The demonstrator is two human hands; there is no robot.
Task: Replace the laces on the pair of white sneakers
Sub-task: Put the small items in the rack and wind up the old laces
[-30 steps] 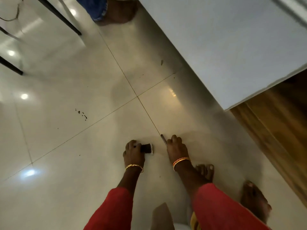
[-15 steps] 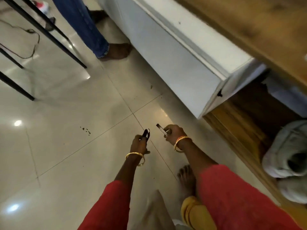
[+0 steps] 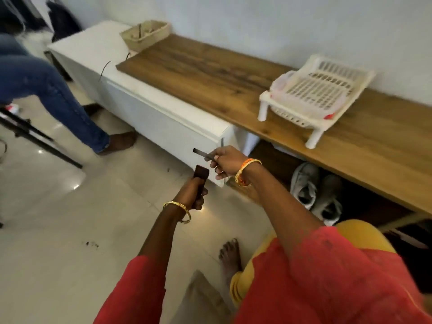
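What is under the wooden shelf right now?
A pair of white sneakers sits on the lower board under the wooden shelf. Farther right, the person's clothing hides that space.

Red short sleeves (image 3: 327, 272) cover both upper arms. The left wrist wears thin gold bangles (image 3: 180, 210); the right wrist wears gold and orange bangles (image 3: 245, 170). Yellow trousers (image 3: 364, 232) show at lower right, above a bare foot (image 3: 230, 256).

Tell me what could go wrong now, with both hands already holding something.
1. Both hands are full: the left hand grips a dark flat thing, the right hand a thin strip, so the sneakers under the bench cannot be grasped yet.
2. A bare foot is below; a dropped item may hit it.
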